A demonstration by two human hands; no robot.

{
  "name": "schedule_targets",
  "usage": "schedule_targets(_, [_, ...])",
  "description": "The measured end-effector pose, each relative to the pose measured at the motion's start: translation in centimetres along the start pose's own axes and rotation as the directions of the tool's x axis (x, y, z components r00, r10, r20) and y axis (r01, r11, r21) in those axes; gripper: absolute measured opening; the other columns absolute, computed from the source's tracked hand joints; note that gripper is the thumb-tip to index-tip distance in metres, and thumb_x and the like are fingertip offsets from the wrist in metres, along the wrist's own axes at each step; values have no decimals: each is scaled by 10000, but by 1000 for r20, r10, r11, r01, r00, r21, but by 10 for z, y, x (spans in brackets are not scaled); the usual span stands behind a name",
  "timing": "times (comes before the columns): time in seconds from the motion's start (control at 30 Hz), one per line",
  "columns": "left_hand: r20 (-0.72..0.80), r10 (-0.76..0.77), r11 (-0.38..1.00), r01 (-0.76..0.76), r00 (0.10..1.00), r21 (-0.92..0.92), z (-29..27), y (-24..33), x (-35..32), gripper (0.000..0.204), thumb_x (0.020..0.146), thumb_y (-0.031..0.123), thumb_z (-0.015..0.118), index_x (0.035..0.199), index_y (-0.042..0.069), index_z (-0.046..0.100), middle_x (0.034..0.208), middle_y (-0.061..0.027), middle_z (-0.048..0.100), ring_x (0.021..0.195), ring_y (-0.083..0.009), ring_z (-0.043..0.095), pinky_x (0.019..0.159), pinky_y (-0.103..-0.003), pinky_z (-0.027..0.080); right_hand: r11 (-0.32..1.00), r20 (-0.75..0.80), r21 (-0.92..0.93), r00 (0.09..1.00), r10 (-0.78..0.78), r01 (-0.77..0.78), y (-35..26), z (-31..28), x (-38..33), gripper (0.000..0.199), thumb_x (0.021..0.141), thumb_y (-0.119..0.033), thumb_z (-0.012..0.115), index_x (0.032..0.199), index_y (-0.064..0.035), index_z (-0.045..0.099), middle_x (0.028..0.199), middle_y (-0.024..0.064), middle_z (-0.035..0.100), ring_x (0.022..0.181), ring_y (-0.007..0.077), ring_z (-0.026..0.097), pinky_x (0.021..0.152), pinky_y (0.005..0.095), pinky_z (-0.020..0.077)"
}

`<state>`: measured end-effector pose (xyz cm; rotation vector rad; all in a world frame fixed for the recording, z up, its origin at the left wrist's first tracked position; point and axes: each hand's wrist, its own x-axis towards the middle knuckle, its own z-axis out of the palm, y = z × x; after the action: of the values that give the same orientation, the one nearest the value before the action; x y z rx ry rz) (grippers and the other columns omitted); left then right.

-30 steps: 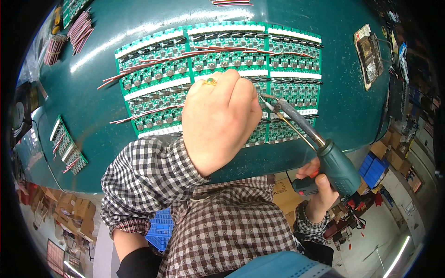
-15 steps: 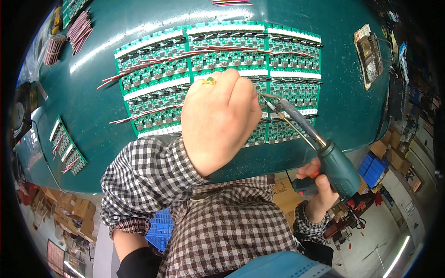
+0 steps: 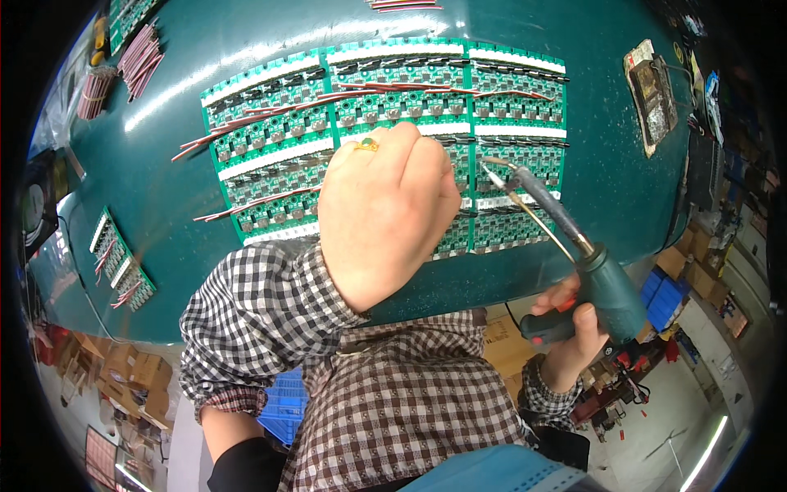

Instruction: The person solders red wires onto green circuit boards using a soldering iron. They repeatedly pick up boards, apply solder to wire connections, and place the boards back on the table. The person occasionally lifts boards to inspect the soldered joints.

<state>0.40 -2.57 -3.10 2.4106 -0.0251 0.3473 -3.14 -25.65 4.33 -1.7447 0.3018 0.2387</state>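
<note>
The green circuit boards (image 3: 402, 107) lie in three side-by-side blocks on the table (image 3: 602, 184), toward the middle of its near edge. Red-and-white wires (image 3: 393, 86) cross the band farthest from that edge, and more wires lie over the left block's middle band. None show on the right block's two nearer bands — so the work looks partway through (whether any wire is fixed, I cannot tell). The left hand (image 3: 389, 213) is curled over the middle block, fingertips hidden; what it grips, if anything, cannot be made out. The right hand (image 3: 584, 338) grasps a soldering gun (image 3: 611, 287), its tip just beside the left hand — contact with the boards is unclear. Farther out, a small board (image 3: 121, 258) lies near the left edge, wire bundles (image 3: 139, 61) at the far left corner, and a grimy block (image 3: 653, 100) by the right edge.
</note>
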Motion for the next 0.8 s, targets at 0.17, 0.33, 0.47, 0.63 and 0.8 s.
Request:
schedule_targets(0.17, [-18, 22, 1000, -22, 1000, -1, 0, 0, 1, 186, 643, 12, 663, 750, 83, 528, 711, -52, 520, 637, -238, 522, 545, -346, 379, 989, 0, 139, 999, -44, 43, 12, -11, 16, 463, 905, -408, 514, 1018, 40, 483, 740, 79, 506, 616, 167, 556, 490, 273, 512])
schedule_targets(0.33, [21, 25, 1000, -25, 999, 2, -4, 3, 2, 186, 653, 4, 666, 761, 80, 535, 711, -43, 522, 628, -212, 518, 544, -330, 379, 868, 58, 496, 998, -6, -23, 31, -31, 42, 439, 932, -389, 476, 1021, 41, 475, 767, 76, 532, 696, 177, 577, 527, 264, 541])
schedule_targets(0.47, [67, 23, 1000, -22, 997, -8, -8, 2, 1, 184, 668, 0, 672, 784, 77, 551, 734, -55, 534, 662, -221, 530, 562, -330, 395, 803, 73, 596, 997, -32, -18, 38, -37, 60, 441, 945, -399, 443, 1017, 35, 475, 786, 74, 523, 709, 175, 560, 515, 271, 535])
schedule_targets(0.63, [143, 166, 979, -180, 976, 95, -25, 2, -11, 336, 644, -14, 680, 966, 63, 622, 861, -79, 549, 742, -227, 546, 627, -331, 436, 754, 88, 656, 995, -36, -31, 45, -39, 68, 457, 944, -413, 437, 1009, 37, 477, 797, 79, 513, 697, 176, 549, 497, 273, 530])
schedule_targets(0.8, [344, 345, 863, -439, 873, 249, -52, -1, -2, 466, 630, 65, 626, 1096, 79, 630, 978, -76, 541, 800, -206, 542, 679, -338, 452, 766, 97, 643, 993, -69, -10, 43, -35, 65, 472, 939, -424, 445, 1013, 41, 474, 799, 79, 504, 699, 173, 536, 462, 254, 515])
